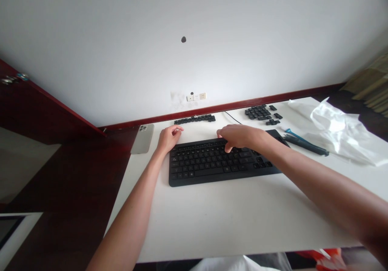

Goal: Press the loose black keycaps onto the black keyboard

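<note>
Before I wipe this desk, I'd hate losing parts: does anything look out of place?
Yes: black keycaps lie loose on the desk beyond the keyboard rather than seated in it. The otherwise plain wall has a dark spot, perhaps a hole, and smudges beside the sockets.

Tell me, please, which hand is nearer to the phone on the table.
Left: the left hand is just right of the phone; the right hand is farther right, over the keyboard.
</note>
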`<action>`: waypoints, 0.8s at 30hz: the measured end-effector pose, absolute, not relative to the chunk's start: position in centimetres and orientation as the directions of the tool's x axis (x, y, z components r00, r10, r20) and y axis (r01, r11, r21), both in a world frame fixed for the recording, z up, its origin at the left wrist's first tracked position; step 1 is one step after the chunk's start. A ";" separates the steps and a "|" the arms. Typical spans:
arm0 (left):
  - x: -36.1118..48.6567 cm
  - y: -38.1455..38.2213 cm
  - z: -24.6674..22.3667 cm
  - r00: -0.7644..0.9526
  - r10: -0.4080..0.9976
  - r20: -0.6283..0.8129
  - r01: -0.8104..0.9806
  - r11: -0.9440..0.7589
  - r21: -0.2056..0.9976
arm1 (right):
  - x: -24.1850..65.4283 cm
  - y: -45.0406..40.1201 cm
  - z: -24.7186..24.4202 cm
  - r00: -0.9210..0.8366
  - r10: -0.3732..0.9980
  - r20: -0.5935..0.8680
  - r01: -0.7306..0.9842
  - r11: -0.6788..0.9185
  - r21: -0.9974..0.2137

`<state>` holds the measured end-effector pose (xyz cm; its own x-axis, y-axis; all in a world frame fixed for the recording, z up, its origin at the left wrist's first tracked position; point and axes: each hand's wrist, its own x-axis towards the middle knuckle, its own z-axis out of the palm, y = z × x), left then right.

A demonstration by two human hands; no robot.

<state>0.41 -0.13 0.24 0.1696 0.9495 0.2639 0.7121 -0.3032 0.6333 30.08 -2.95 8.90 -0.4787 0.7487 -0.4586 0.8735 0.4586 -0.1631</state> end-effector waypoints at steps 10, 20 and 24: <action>0.2 0.0 0.1 0.184 0.946 0.268 0.702 -0.317 0.638 | 31.4 -2.7 9.7 -0.512 0.722 -0.466 0.856 0.473 -0.208; 0.2 0.0 0.0 0.188 0.944 0.269 0.689 -0.322 0.649 | 31.3 -2.9 9.4 -0.571 0.721 -0.393 0.820 0.514 -0.251; 0.2 0.0 0.1 0.186 0.949 0.256 0.689 -0.312 0.654 | 31.2 -3.0 9.4 -0.579 0.715 -0.393 0.816 0.509 -0.275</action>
<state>0.23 -0.02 0.08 0.1859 0.9486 0.2560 0.6894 -0.3116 0.6540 31.16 -3.02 9.39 -0.5785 0.7146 -0.3932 0.8157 0.5088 -0.2754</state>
